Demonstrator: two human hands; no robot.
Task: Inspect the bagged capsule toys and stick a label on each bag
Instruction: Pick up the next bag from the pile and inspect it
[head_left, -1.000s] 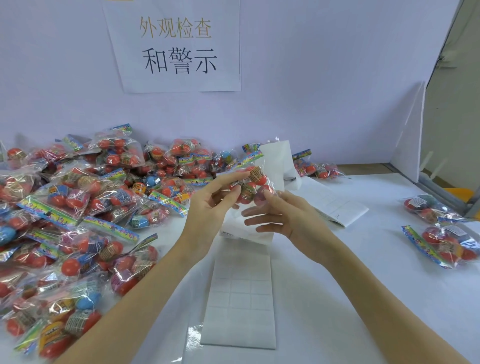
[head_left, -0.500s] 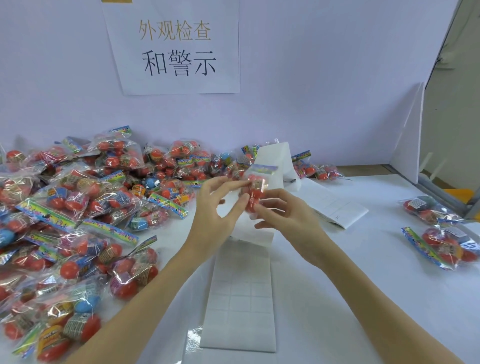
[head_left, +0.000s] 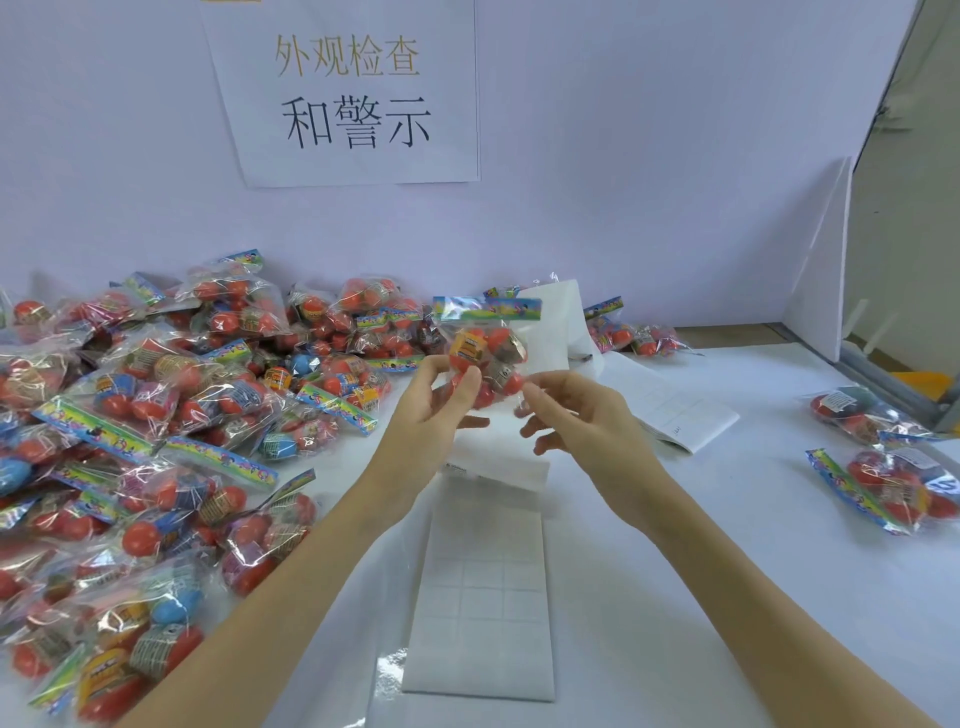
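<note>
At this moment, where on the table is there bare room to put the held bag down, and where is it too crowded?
Bare table lies between the label sheet and the two bags at right, and near the front right edge. The left side is crowded by the heaped pile of bags. Both hands hold the bag up.

A white paper sheet (head_left: 345, 93) fixed to the pale lilac back wall (head_left: 649, 156) carries two lines of Chinese characters: the upper line, in faint gold, reads 外观检查; the lower line, larger and in black, reads 和警示. Print on the colourful header cards and on the capsule wrappers of the clear plastic toy bags (head_left: 156, 441) is too small and blurred to read.
</note>
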